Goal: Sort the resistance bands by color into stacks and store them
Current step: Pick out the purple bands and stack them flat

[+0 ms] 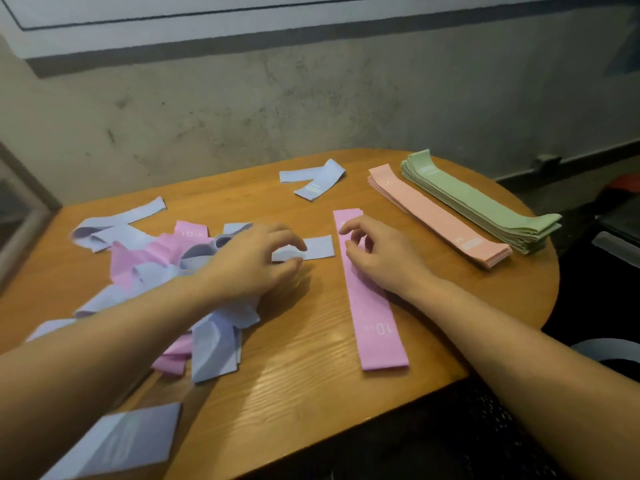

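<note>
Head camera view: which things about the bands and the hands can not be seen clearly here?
- Mixed pile of pink and blue bands: the left forearm covers part of it, so no count.
- Blue band at the left hand: the fingers hide its left end.
- Right hand over the pink band: contact is unclear.
- Blue band at bottom left: cut by the frame edge, blurred.
- Print on the peach stack and green stack: too small.
</note>
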